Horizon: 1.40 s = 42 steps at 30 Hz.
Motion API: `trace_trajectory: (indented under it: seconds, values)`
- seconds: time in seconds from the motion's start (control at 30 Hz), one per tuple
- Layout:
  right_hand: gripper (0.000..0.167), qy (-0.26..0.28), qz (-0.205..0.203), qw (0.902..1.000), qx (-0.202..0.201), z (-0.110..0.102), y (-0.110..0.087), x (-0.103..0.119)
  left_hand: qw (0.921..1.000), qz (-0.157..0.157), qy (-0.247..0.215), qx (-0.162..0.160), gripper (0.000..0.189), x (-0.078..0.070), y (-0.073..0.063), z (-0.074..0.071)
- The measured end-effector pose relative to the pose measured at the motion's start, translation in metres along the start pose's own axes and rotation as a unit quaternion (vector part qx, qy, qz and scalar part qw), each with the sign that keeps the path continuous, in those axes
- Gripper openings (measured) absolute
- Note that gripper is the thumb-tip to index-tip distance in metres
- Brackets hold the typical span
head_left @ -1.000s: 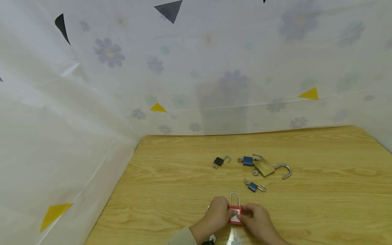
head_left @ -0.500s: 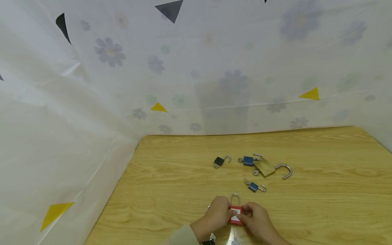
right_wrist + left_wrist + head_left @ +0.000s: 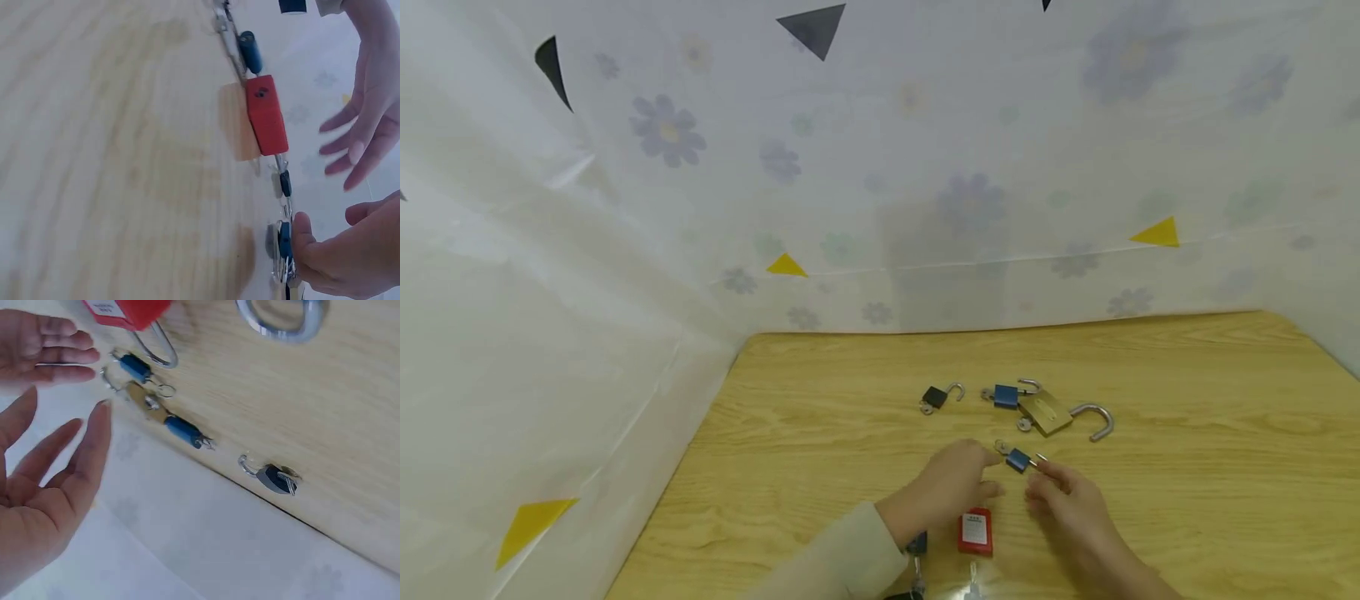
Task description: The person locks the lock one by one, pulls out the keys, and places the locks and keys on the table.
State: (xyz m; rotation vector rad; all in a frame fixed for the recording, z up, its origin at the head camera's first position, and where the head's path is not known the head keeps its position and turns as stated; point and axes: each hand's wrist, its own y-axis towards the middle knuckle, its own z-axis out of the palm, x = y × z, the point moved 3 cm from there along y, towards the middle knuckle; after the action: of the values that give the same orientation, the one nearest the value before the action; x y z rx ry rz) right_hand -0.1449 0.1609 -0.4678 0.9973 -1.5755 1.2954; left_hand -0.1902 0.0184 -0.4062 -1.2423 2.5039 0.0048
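Observation:
A red padlock with a white label lies on the wooden table, released from both hands; in the head view its shackle is mostly hidden. Just beyond it is a small blue padlock with its shackle open and keys in it. My left hand hovers left of this blue padlock, fingers extended near the keys. On the other side, my right hand is by its shackle; whether the fingertips touch it cannot be told. In the left wrist view, the left hand and right hand both appear empty, fingers apart.
Farther back lie a black padlock, another blue padlock and a large brass padlock touching it, all with open shackles. A dark padlock sits beside my left wrist. Flowered white sheeting borders the table.
Both hands have let go of the red padlock, which stays on the table. They have moved forward and to the right, to either side of the small blue padlock.

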Motion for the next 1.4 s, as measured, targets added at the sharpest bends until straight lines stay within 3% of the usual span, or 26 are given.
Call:
trace_trajectory:
  seconds: [0.07, 0.17, 0.3, 0.43, 0.6, 0.8, 1.03, 1.13, 1.27, 1.4]
  values:
    - [0.052, 0.072, 0.024, 0.9969, 0.020, -0.002, 0.004, -0.001, 0.9989, 0.035, 0.031, 0.000, 0.036, -0.005, 0.013, 0.001]
    - [0.054, 0.164, 0.044, 0.9840, 0.054, -0.002, 0.006, -0.004, 0.9926, 0.085, 0.087, -0.002, 0.032, -0.008, 0.032, 0.005]
    - [0.051, 0.255, 0.064, 0.9607, 0.090, 0.002, 0.009, -0.008, 0.9802, 0.109, 0.164, 0.016, 0.020, -0.006, 0.054, 0.017]
    - [0.049, 0.291, 0.081, 0.9484, 0.095, 0.006, 0.012, -0.009, 0.9747, 0.100, 0.197, 0.035, 0.009, -0.002, 0.068, 0.025]
    - [0.049, 0.312, 0.085, 0.9400, 0.108, 0.006, 0.015, -0.010, 0.9735, 0.083, 0.209, 0.043, 0.011, -0.002, 0.075, 0.026]
    - [0.048, 0.331, 0.079, 0.9323, 0.123, 0.005, 0.018, -0.011, 0.9645, 0.103, 0.240, 0.038, 0.011, -0.006, 0.081, 0.028]
    - [0.048, 0.312, 0.075, 0.9410, 0.106, 0.001, 0.018, -0.014, 0.9741, 0.112, 0.188, 0.055, 0.007, -0.008, 0.082, 0.032]
    - [0.045, 0.281, 0.064, 0.9532, 0.091, -0.001, 0.017, -0.015, 0.9807, 0.114, 0.150, 0.052, 0.007, -0.006, 0.081, 0.034]
    - [0.030, 0.223, 0.056, 0.9724, 0.040, -0.006, 0.013, -0.010, 0.9901, 0.131, 0.039, 0.033, 0.007, -0.006, 0.077, 0.032]
    - [0.019, 0.170, 0.038, 0.9847, 0.007, -0.016, 0.008, 0.003, 0.9878, 0.134, -0.079, 0.010, 0.012, -0.011, 0.066, 0.026]
